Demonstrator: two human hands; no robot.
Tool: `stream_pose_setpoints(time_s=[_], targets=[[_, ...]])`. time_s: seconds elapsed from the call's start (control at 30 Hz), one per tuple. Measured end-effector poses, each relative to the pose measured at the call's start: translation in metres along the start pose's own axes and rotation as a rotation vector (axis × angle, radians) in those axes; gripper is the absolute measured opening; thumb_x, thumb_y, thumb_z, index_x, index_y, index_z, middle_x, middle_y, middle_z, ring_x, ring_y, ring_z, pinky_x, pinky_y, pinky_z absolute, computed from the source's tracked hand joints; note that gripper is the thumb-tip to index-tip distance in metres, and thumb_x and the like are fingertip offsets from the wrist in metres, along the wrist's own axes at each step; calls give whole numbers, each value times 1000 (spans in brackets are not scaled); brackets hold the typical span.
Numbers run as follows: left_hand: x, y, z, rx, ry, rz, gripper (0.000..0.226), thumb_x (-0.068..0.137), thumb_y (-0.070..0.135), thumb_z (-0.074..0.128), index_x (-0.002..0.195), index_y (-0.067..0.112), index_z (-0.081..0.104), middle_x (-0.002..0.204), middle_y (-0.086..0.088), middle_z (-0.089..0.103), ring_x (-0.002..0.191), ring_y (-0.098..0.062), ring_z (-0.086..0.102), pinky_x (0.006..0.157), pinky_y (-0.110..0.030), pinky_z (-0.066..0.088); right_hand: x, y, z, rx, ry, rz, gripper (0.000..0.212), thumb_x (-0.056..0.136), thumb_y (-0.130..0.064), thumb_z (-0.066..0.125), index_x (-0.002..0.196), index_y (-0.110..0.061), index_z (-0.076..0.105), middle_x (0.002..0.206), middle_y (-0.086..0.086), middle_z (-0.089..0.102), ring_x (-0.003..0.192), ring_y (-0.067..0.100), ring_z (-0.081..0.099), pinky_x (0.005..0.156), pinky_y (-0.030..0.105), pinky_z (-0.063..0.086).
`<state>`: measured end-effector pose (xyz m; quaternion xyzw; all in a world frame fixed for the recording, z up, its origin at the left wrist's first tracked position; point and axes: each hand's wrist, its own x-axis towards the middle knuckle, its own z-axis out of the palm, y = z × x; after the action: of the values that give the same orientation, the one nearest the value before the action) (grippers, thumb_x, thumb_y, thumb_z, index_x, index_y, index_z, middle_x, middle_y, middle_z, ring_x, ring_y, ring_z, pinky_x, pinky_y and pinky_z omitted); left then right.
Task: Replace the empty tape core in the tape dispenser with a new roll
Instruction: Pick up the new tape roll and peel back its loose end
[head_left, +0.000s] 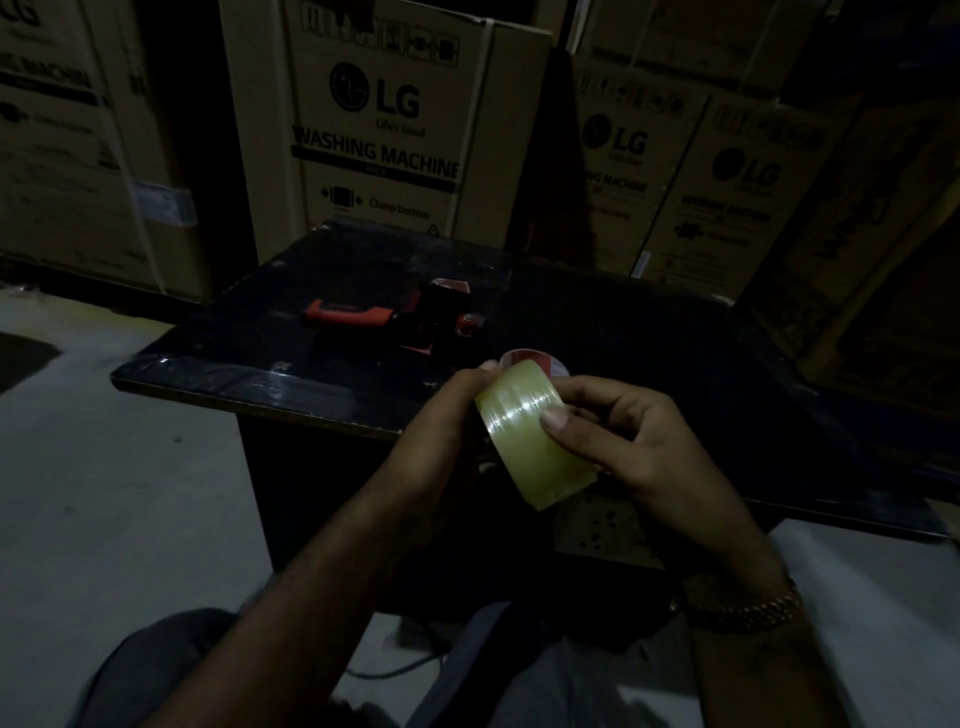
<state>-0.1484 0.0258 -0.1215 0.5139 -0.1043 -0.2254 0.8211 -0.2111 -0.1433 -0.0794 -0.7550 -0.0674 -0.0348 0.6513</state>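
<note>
**New roll in both hands, dispenser waiting on the table**

Just below the centre of the frame, a roll of clear, yellowish tape (535, 436) is held between two bare hands, above the near edge of a dark table (649, 332); the left hand (441, 415) closes on the roll's left face, one fingertip showing over its upper rim; the right hand (639, 441) wraps the right side, its thumb (558, 418) pressed flat on the glossy outer winding; both hands have hold of the roll and neither is open. A beaded bracelet (748, 608) sits on the right wrist at lower right.

Above the hands, towards the middle of the frame, the tape dispenser (415, 314) lies on its side on the table, red handle pointing left; well apart from the roll; whether a core sits in it is too dark to tell. A red-and-white ring (540, 361) shows just behind the roll; it may be the old core, though I cannot be sure. Cardboard cartons (374, 130) fill the top of the frame.

The roll should be light and stiff, its core rigid; the outer face is smooth and likely slippery, and the loose end hard to find by eye; best held by the flat sides or through the core hole, leaving the thumb free to pick at the tape end.
</note>
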Motion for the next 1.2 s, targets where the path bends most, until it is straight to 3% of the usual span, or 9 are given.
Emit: stream_pose_setpoints(time_s=[0.23, 0.33, 0.43, 0.53, 0.67, 0.8, 0.93, 1.07, 1.2], targets=[[-1, 1, -6, -45, -5, -71, 59, 106, 59, 37, 108, 21, 83, 103, -11, 81, 78, -19, 77, 61, -31, 55, -1, 4, -6, -89, -87, -86, 60, 88, -9, 76, 145, -15, 61, 134, 2, 76, 127, 17, 70, 96, 32, 61], [-3, 0, -5, -106, -14, -133, 62, 106, 59, 37, 101, 21, 85, 105, -12, 82, 85, -22, 78, 72, -38, 62, -2, 4, -5, -82, -109, -96, 60, 89, -6, 74, 147, -14, 59, 132, 6, 76, 125, 19, 72, 95, 31, 61], [0, -4, -5, -222, -23, -207, 66, 107, 63, 34, 120, 13, 75, 115, -20, 78, 96, -31, 76, 84, -48, 60, -4, 4, -5, -103, -142, -102, 66, 91, -6, 73, 152, -17, 53, 133, 8, 75, 128, 22, 70, 100, 37, 60], [5, -9, -9, -289, -38, -272, 78, 103, 73, 30, 138, 14, 65, 127, -21, 74, 100, -33, 77, 83, -50, 63, -5, 3, -5, -89, -138, -121, 70, 91, -4, 72, 155, -17, 48, 132, 9, 76, 129, 25, 69, 105, 41, 57], [8, -14, -14, -196, -70, -328, 93, 92, 89, 24, 145, 22, 61, 128, -22, 75, 97, -34, 80, 73, -46, 66, -2, 1, -1, -1, -20, -145, 67, 88, -3, 73, 151, -16, 53, 120, 13, 80, 113, 26, 77, 88, 35, 64], [1, -12, -8, 190, 41, -11, 71, 98, 76, 28, 142, 32, 61, 122, -3, 79, 107, -18, 79, 93, -45, 64, 0, 0, 7, 122, 142, -76, 54, 85, -10, 74, 138, -13, 63, 108, 11, 84, 96, 20, 82, 73, 28, 65], [0, -10, -9, 319, 39, 400, 46, 99, 42, 50, 140, 22, 59, 121, 10, 76, 106, -4, 75, 80, -21, 61, 3, 2, 12, 186, 266, 12, 34, 90, -8, 76, 124, -12, 71, 100, 11, 84, 90, 19, 82, 70, 28, 65], [-2, -10, -18, 352, -111, 460, 34, 106, 15, 50, 138, 24, 60, 131, 14, 73, 122, -7, 71, 87, -20, 59, 2, 0, 12, 249, 317, 94, 28, 92, -13, 77, 120, -15, 72, 95, 9, 85, 83, 16, 82, 62, 28, 63], [-2, -12, -22, 459, -102, 436, 44, 106, 6, 56, 145, 26, 59, 139, 7, 69, 127, -9, 68, 89, -23, 61, 1, -4, 10, 259, 287, 131, 32, 92, -15, 77, 122, -17, 70, 98, 7, 85, 85, 16, 82, 66, 31, 66]])
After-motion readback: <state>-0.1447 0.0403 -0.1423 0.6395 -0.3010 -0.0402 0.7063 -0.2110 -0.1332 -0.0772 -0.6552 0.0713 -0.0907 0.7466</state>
